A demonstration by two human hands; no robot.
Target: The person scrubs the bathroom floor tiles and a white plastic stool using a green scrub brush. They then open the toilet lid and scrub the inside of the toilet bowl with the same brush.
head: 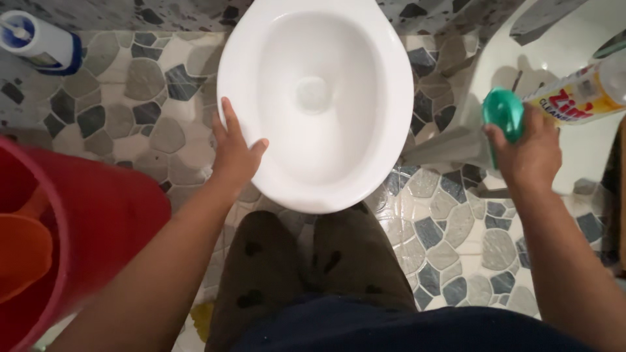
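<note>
The cleaner bottle (580, 98) looks light, stiff plastic, likely slick if wet, best gripped around its neck; it is pale with a yellow and red label and a teal cap (503, 114). The right hand (531, 153) is closed on it right of the toilet bowl (241, 58), while the left hand (233, 153) rests open on the rim

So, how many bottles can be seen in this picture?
2. One clear bottle with a green cap is in the right hand. One blue and white bottle lies on the floor at top left. Others may be hidden outside the view.
</note>
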